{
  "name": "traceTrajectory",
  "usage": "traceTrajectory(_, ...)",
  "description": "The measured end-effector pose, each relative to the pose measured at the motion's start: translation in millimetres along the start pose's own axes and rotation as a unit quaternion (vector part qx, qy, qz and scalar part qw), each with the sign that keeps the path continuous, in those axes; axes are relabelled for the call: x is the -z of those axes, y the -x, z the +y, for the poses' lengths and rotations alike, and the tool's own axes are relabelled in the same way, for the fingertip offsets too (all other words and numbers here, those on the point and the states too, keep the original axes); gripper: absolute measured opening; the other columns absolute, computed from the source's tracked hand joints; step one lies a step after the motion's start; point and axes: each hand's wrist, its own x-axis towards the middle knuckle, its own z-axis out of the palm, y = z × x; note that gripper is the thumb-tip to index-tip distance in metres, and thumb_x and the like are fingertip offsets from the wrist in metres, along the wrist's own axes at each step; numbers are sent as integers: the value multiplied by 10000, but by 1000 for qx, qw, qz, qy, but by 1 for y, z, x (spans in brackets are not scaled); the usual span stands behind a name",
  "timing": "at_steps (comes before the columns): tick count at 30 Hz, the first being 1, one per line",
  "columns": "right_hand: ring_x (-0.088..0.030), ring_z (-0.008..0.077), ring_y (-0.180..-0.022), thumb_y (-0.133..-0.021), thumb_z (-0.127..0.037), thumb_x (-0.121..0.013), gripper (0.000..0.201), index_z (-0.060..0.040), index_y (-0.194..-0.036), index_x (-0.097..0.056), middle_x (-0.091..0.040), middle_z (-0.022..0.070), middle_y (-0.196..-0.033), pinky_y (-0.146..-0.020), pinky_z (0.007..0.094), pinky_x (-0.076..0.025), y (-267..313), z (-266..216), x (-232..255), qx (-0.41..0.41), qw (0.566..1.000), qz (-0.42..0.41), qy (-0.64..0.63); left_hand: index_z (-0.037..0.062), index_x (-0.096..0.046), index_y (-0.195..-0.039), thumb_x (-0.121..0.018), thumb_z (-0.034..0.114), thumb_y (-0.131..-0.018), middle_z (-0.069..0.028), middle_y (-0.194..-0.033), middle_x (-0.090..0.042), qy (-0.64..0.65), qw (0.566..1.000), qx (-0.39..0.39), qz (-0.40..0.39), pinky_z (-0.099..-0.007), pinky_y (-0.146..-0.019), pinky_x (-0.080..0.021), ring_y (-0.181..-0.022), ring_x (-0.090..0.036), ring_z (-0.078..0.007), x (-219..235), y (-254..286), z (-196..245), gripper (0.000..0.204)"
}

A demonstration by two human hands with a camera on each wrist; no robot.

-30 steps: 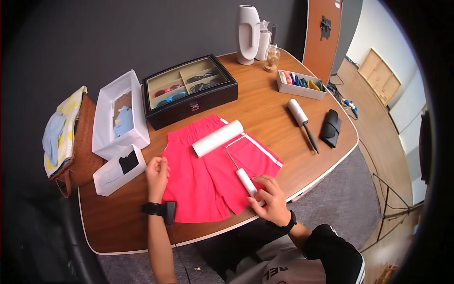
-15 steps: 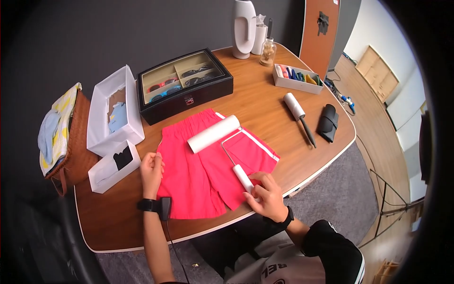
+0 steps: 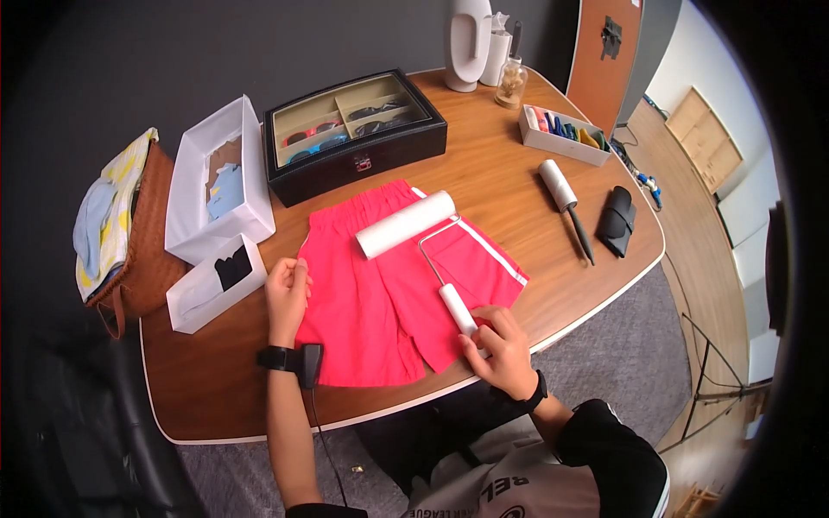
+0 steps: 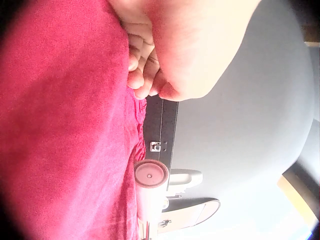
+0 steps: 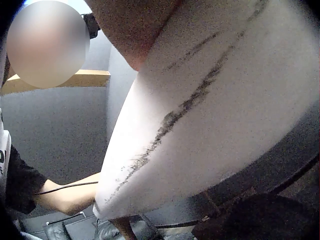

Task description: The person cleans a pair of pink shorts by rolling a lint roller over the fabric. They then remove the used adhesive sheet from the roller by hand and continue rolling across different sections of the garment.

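Bright pink shorts [image 3: 345,302] with white side stripes lie flat on the wooden table. Across their upper part rests a wide lint roller [image 3: 406,224] with a white roll, a bent wire arm and a white handle. My right hand [image 3: 505,358] holds the lower end of that handle between thumb and fingers, over the right leg of the shorts. At the left edge of the fabric is my left hand [image 3: 287,298], fingers loosely curled. In the left wrist view its fingertips [image 4: 135,79] lie right against the pink cloth.
A white box [image 3: 216,276] with black cloth and a larger white box [image 3: 259,211] stand left, near a woven basket [image 3: 151,250]. Behind is a black eyewear case [image 3: 389,164]. To the right lie a smaller lint roller [image 3: 560,186], a black pouch [image 3: 617,224] and a box of rolled cloths [image 3: 561,149].
The head view has shifted a little. Lint roller and shorts keep their places relative to each other. My right fingers have drawn slightly closer around the handle; my left hand stays put.
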Motion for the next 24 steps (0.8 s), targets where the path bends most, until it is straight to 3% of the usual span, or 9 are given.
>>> traceTrajectory(3, -642, 336, -900, -793, -82, -765, 240, -33, -693, -552, -643, 154, -1005, -711, 397, -532, -1, 0, -1, 3, 1000, 1, 0, 49, -552, -853, -571, 203, -1035, -4, -689, -575, 2, 1000, 1, -2, -191, -451, -364, -532, -501, -48, 0, 0, 1, 239)
traceTrajectory(9, -616, 343, -869, -798, -27, -743, 203, 3, -717, -558, -637, 167, -1027, -705, 399, -503, 0, 2, -6, -10, 1000, -10, -9, 65, -533, -827, -573, 220, -1037, 10, -690, -569, -1, 1000, 2, -4, -190, -437, -352, -534, -490, -33, -1, 1, 0, 264)
traceTrajectory(14, -612, 346, -847, -784, -3, -739, 238, 17, -691, -520, -644, 186, -1042, -675, 393, -494, 2, 3, -9, -21, 1000, -22, -3, 34, -564, -861, -583, 175, -1020, 6, -709, -588, -23, 1000, 19, -8, -201, -557, -412, -607, -519, -38, -4, 3, 9, 214)
traceTrajectory(15, -613, 349, -847, -780, -3, -740, 240, 18, -689, -519, -643, 193, -1038, -672, 395, -495, 0, 4, -9, -9, 1000, -20, 0, 34, -564, -861, -583, 175, -1020, 6, -709, -588, -23, 999, 23, -7, -201, -557, -412, -607, -519, -38, -3, 2, 7, 214)
traceTrajectory(17, -616, 354, -855, -776, -3, -740, 237, 19, -690, -520, -643, 199, -1036, -673, 396, -496, -2, 5, -8, -4, 1000, -24, -2, 56, -563, -859, -585, 197, -1021, 8, -721, -572, -9, 1000, 14, 1, -181, -415, -318, -538, -459, -21, -4, -1, 2, 217)
traceTrajectory(21, -623, 368, -880, -768, -1, -739, 227, 22, -694, -526, -641, 212, -1035, -689, 406, -503, -2, 7, -8, 0, 1000, -28, -7, 56, -557, -849, -584, 195, -1022, 11, -719, -564, 0, 1000, 23, 8, -186, -404, -307, -526, -448, -22, -3, -3, 4, 224)
traceTrajectory(24, -627, 372, -893, -769, -5, -746, 232, 22, -693, -528, -644, 207, -1034, -710, 415, -511, -2, 7, -8, 2, 1000, -27, -9, 30, -555, -855, -585, 175, -1018, 0, -699, -572, -8, 999, 33, 3, -200, -499, -385, -548, -491, -46, -3, -6, 8, 220)
